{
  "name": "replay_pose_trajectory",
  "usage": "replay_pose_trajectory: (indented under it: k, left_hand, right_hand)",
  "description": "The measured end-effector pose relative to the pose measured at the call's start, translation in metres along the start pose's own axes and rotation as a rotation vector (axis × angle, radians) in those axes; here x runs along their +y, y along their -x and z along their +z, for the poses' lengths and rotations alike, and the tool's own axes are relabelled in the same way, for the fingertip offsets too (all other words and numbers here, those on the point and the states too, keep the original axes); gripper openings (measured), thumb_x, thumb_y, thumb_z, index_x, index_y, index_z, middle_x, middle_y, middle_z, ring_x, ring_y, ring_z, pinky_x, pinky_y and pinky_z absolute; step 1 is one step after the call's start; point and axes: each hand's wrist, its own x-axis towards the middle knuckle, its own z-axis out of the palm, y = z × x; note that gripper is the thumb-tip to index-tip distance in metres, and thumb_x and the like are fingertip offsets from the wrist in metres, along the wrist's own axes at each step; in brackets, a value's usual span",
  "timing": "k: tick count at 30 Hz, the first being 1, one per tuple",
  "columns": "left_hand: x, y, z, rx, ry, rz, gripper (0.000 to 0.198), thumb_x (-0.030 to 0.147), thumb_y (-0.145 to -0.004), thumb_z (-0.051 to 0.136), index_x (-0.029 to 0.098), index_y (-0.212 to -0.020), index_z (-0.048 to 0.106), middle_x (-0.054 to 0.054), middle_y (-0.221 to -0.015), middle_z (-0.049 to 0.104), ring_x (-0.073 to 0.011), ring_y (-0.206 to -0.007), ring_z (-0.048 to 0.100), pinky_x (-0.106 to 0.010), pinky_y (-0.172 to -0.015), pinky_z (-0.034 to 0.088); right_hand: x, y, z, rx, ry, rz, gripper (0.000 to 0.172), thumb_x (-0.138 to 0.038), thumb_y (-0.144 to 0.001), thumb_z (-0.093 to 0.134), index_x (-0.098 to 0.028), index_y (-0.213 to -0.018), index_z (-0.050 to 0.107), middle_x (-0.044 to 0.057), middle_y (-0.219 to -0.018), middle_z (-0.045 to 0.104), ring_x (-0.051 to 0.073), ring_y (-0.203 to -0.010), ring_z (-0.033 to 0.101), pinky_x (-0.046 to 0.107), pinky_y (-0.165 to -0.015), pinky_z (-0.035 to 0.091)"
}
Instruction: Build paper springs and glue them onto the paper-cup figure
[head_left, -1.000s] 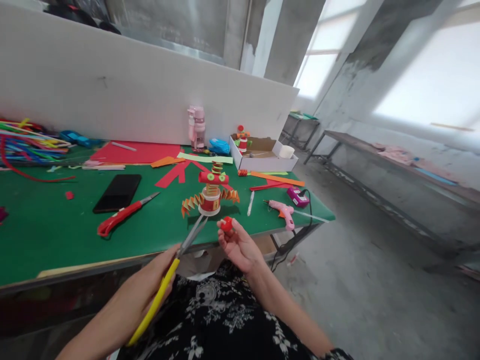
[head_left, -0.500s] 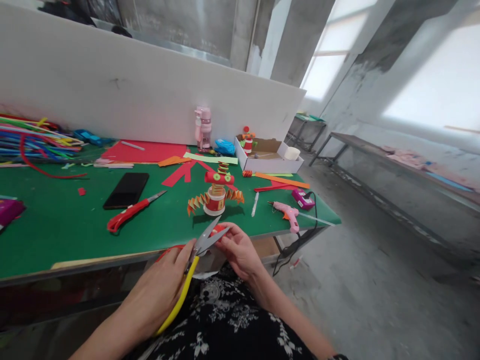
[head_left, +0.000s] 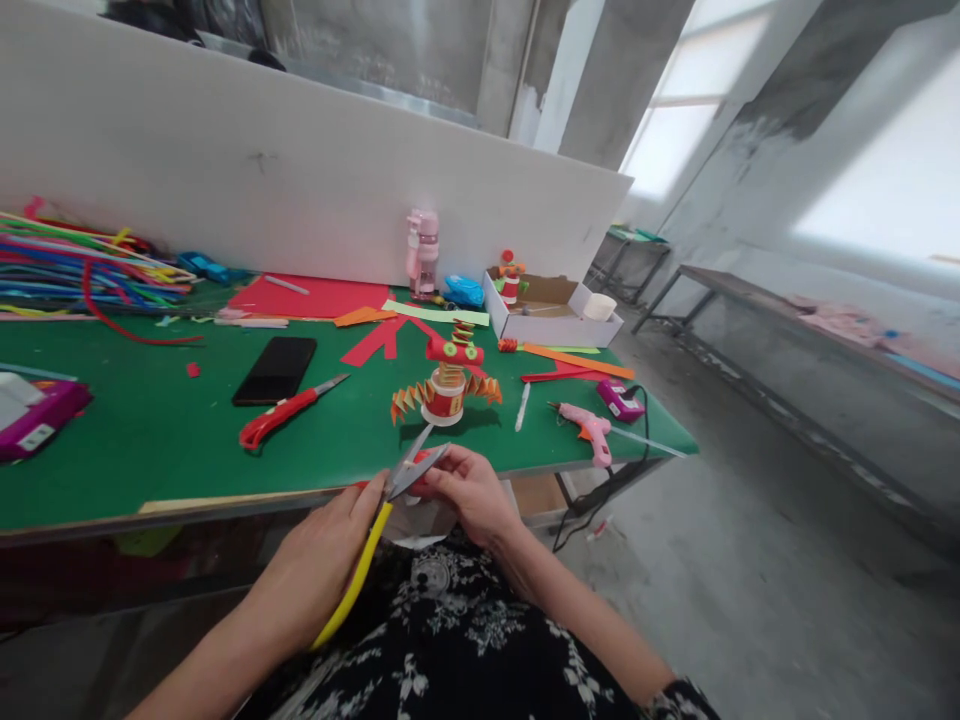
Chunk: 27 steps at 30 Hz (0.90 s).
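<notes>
Yellow-handled scissors [head_left: 362,580] are in my left hand [head_left: 319,555], their blades parted and pointing up to the right. My right hand [head_left: 474,495] pinches a small red paper piece [head_left: 424,484], which lies at the blades and is partly hidden by them. Just beyond the blades, a paper figure [head_left: 445,398] stands upright on the green table [head_left: 172,430], with a red-and-white cup body, folded orange arms and a red roll with green eyes. Below my hands, something whitish rests near my lap, unclear in shape.
Red-handled scissors [head_left: 281,417] and a black phone [head_left: 275,370] lie left of the figure. A pink glue gun [head_left: 589,428] lies at right, its cord hanging over the edge. Behind stand a pink bottle [head_left: 424,255] and a white box [head_left: 551,328]. Colourful strips [head_left: 82,275] fill the far left.
The view has turned slightly left, so the table's things appear further right. The scissor blades have drawn a little closer together around the red piece.
</notes>
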Motion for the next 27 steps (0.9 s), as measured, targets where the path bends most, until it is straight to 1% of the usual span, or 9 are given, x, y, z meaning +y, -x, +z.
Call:
replay_pose_trajectory:
  k: [6,9,11,12,14,16,18,23,27]
  left_hand:
    - [-0.021,0.014,-0.005,0.118,0.119,-0.112,0.060,0.019,-0.079,0.036,0.022,-0.138,0.046,-0.011,-0.135,0.061,-0.0269,-0.117,0.063,-0.037,-0.095,0.051]
    - [-0.031,0.023,-0.005,0.131,0.157,-0.154,0.059,0.018,-0.077,0.037,0.022,-0.136,0.045,-0.009,-0.113,0.071,-0.0244,-0.090,0.071,-0.032,-0.078,0.055]
    - [-0.035,0.027,-0.006,0.117,0.183,-0.177,0.057,0.016,-0.077,0.036,0.021,-0.134,0.046,-0.007,-0.099,0.073,-0.0224,-0.072,0.069,-0.031,-0.070,0.055]
    - [-0.036,0.029,-0.007,0.124,0.199,-0.173,0.057,0.016,-0.077,0.036,0.021,-0.134,0.045,-0.007,-0.099,0.073,-0.0225,-0.073,0.069,-0.032,-0.072,0.055]
    - [-0.037,0.030,-0.009,0.151,0.245,-0.124,0.060,0.017,-0.077,0.037,0.020,-0.137,0.043,-0.011,-0.113,0.070,-0.0247,-0.093,0.069,-0.037,-0.086,0.054]
    - [-0.036,0.030,-0.012,0.168,0.298,-0.062,0.062,0.019,-0.078,0.038,0.018,-0.140,0.041,-0.014,-0.131,0.061,-0.0265,-0.117,0.061,-0.042,-0.101,0.046]
    - [-0.034,0.027,-0.013,0.162,0.336,-0.052,0.061,0.021,-0.080,0.038,0.017,-0.141,0.041,-0.015,-0.141,0.054,-0.0267,-0.128,0.053,-0.045,-0.108,0.041]
    - [-0.030,0.020,-0.005,0.197,0.336,-0.153,0.061,0.018,-0.078,0.040,0.022,-0.139,0.043,-0.012,-0.137,0.058,-0.0275,-0.122,0.058,-0.043,-0.102,0.046]
    - [-0.029,0.019,0.004,0.167,0.368,-0.257,0.052,0.018,-0.081,0.038,0.021,-0.131,0.048,-0.008,-0.103,0.070,-0.0239,-0.090,0.067,-0.035,-0.083,0.052]
  right_hand:
    - [0.009,-0.026,0.026,-0.107,-0.051,0.107,0.038,-0.036,-0.056,0.089,-0.016,-0.080,0.067,-0.001,-0.075,0.071,0.014,-0.068,0.070,0.030,-0.077,0.058]
    - [0.015,-0.038,0.043,-0.126,-0.060,0.166,0.038,-0.035,-0.054,0.090,-0.016,-0.078,0.067,-0.001,-0.076,0.072,0.013,-0.069,0.069,0.028,-0.076,0.058]
    - [0.018,-0.042,0.050,-0.130,-0.073,0.182,0.039,-0.035,-0.053,0.090,-0.015,-0.078,0.067,0.000,-0.076,0.072,0.013,-0.070,0.069,0.027,-0.075,0.058]
    - [0.019,-0.043,0.052,-0.132,-0.075,0.182,0.040,-0.035,-0.053,0.090,-0.015,-0.078,0.067,0.000,-0.076,0.072,0.013,-0.071,0.069,0.027,-0.075,0.058]
    - [0.021,-0.044,0.054,-0.143,-0.069,0.175,0.039,-0.034,-0.052,0.091,-0.016,-0.077,0.067,-0.001,-0.076,0.072,0.012,-0.070,0.069,0.027,-0.074,0.058]
    - [0.020,-0.042,0.054,-0.159,-0.058,0.176,0.038,-0.033,-0.052,0.091,-0.016,-0.077,0.067,-0.001,-0.076,0.071,0.012,-0.070,0.069,0.026,-0.074,0.058]
    - [0.019,-0.040,0.053,-0.168,-0.051,0.178,0.036,-0.034,-0.055,0.090,-0.016,-0.077,0.067,-0.001,-0.077,0.072,0.011,-0.070,0.069,0.025,-0.074,0.057]
    - [0.012,-0.039,0.049,-0.156,-0.029,0.162,0.037,-0.036,-0.056,0.089,-0.016,-0.079,0.069,-0.001,-0.077,0.072,0.011,-0.070,0.069,0.023,-0.073,0.057]
    - [0.011,-0.042,0.048,-0.118,-0.021,0.186,0.041,-0.038,-0.051,0.091,-0.016,-0.077,0.068,-0.001,-0.077,0.073,0.011,-0.067,0.068,0.024,-0.072,0.057]
